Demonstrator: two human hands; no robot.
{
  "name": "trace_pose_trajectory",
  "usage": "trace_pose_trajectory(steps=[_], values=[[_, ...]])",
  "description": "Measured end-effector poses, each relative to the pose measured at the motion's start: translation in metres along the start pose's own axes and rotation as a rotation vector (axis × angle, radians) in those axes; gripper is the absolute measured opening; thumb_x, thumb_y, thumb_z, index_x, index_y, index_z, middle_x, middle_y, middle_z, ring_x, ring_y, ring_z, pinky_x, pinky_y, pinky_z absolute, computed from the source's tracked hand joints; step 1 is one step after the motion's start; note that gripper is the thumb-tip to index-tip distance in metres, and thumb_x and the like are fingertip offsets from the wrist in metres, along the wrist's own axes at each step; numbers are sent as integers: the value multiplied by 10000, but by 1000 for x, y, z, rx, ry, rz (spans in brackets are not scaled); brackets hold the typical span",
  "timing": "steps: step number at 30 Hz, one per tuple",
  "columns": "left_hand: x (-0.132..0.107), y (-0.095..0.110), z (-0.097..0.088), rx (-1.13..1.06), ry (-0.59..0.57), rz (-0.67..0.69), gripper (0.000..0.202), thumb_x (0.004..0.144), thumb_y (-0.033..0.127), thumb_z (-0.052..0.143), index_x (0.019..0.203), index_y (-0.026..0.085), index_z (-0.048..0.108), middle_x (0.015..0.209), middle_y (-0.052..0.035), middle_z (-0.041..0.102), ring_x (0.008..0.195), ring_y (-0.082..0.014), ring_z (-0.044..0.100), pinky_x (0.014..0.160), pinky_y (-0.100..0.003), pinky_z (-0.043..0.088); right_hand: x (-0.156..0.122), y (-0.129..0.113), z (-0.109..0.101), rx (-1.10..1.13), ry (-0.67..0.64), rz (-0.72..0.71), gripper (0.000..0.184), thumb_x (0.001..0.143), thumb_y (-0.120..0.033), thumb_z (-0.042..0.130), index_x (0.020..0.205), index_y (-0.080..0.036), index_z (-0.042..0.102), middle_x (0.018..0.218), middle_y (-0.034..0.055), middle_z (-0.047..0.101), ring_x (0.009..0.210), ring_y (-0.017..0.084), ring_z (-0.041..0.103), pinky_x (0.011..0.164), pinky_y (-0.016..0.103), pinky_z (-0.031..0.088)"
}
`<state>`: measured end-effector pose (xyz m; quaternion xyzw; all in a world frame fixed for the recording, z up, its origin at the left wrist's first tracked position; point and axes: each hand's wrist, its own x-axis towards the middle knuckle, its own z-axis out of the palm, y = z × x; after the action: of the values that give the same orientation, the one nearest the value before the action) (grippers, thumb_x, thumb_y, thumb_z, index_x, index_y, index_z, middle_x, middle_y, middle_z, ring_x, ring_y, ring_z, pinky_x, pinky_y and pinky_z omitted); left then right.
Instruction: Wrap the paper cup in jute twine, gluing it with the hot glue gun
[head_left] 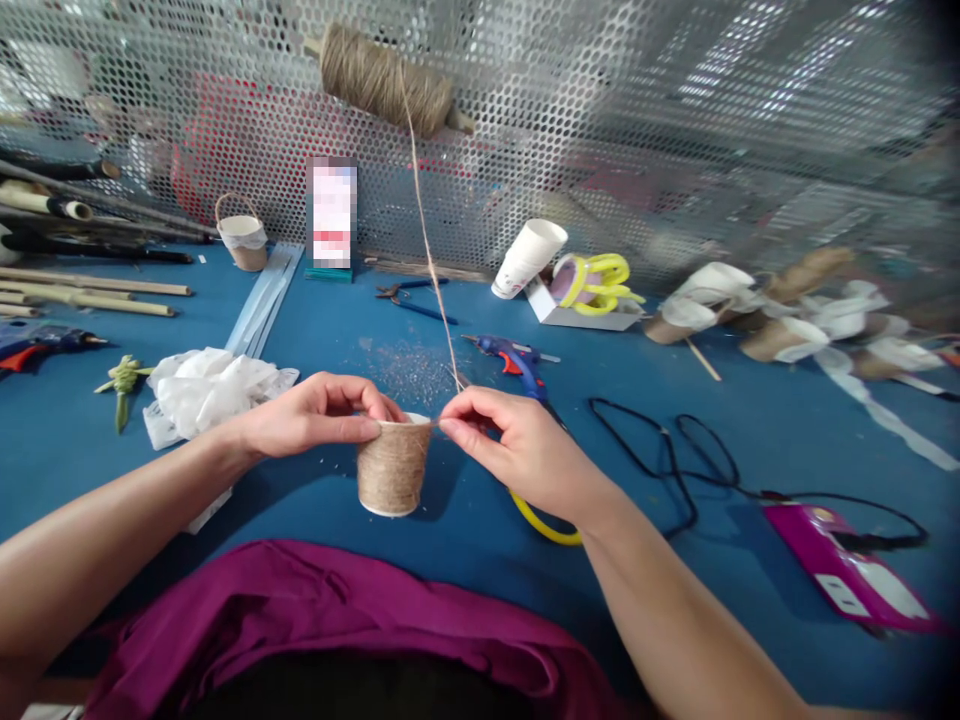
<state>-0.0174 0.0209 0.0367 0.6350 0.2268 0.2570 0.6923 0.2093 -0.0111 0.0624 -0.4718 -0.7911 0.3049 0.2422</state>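
Note:
A paper cup (393,470) wrapped in brown twine is held up in front of me, its white rim and base showing. My left hand (337,412) grips the cup's rim, thumb outside and fingers partly hidden inside. At the rim's right side, my right hand (502,435) pinches the twine (429,260) between thumb and fingertips. That strand runs up from my fingers to a large twine spool (382,80) on a rod at the mesh panel. Behind my right hand lies a blue glue gun (517,360). A yellow handle loop (544,525) shows beneath my right wrist.
White lace (217,390) is heaped at left, near bamboo sticks (97,290) and a small handled basket (244,243). Pliers (420,298), stacked paper cups (529,258) and yellow scissors (600,280) lie behind. A black cord (667,460) and a purple power strip (847,570) occupy the right.

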Motion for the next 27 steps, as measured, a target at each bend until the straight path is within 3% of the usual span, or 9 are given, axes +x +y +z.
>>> trace_pose_trajectory(steps=[6,11,20,27], values=[[0,0,0,-51,-16,5,145,781,251,625,780,109,595,1030,-111,649,1014,-202,572,895,-353,425,1,4,3,119,-34,39,99,830,-226,525,865,-171,599,801,22,637,698,118,576,622,229,477],[0,1,0,-92,-50,16,141,776,255,631,780,117,603,1003,-102,652,999,-199,571,888,-354,424,3,4,4,116,-54,-31,169,838,-209,524,939,-169,654,875,35,655,776,127,592,694,253,489],[0,0,1,-192,-99,37,150,758,274,646,760,130,607,981,-98,645,1008,-211,559,890,-356,411,2,2,3,291,-136,37,94,818,-195,543,828,-184,636,797,5,636,728,110,572,683,243,471],[2,-6,-7,-67,-5,-7,218,731,326,668,781,125,600,1019,-101,630,1066,-221,527,947,-377,376,2,2,-2,202,-126,18,98,836,-212,511,805,-183,600,777,-4,594,669,101,527,608,230,429]])
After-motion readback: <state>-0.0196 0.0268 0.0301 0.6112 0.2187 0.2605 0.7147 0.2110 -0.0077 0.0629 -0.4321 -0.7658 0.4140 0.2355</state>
